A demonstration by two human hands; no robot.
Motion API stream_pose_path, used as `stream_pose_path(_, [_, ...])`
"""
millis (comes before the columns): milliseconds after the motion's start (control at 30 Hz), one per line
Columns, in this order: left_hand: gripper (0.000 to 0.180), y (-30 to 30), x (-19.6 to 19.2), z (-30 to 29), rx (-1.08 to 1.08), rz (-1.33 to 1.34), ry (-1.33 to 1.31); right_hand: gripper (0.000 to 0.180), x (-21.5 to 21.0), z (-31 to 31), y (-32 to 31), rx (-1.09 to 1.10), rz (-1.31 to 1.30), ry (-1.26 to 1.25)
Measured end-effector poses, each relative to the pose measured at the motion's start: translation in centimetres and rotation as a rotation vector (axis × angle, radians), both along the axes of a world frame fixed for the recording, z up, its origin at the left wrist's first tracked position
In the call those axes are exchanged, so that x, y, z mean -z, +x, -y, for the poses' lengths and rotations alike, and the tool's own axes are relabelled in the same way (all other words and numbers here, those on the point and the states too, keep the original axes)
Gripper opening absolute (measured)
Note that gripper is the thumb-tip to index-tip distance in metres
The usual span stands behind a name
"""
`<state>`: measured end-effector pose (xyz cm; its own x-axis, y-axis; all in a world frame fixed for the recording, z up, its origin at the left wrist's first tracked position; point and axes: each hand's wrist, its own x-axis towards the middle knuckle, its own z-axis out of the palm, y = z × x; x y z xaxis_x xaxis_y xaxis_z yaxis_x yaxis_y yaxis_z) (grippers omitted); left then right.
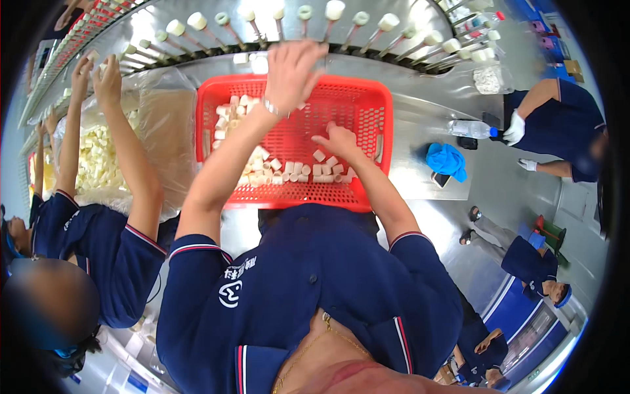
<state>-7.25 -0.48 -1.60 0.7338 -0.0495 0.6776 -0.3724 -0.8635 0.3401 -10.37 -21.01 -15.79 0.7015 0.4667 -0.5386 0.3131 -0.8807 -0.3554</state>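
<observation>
Left hand [292, 65], fingers spread, reaches past the red plastic mesh basket's [377, 105] far rim; right hand [338, 139] pinches a small cream cylindrical tube [319, 155]—best grip singly.

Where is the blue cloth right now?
In the head view, the blue cloth lies on the metal table, right of the red basket, below a plastic bottle.

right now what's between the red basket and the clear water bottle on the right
In the head view, only bare grey metal counter lies between the red plastic mesh basket and the clear plastic water bottle.
</observation>
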Motion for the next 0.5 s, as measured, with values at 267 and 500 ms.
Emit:
stream_pose_path(267, [0.028, -17.9, 18.4, -3.2, 0.291, -0.994, 0.454, 0.044, 4.1, -0.1, -2.3, 0.115, -0.260, 0.644])
stream_pose_path(500, [0.031, -17.3, 19.8, -1.5, 0.334, -1.258, 0.594, 0.038, -6.3, -3.1, 2.9, 0.330, -0.327, 1.029])
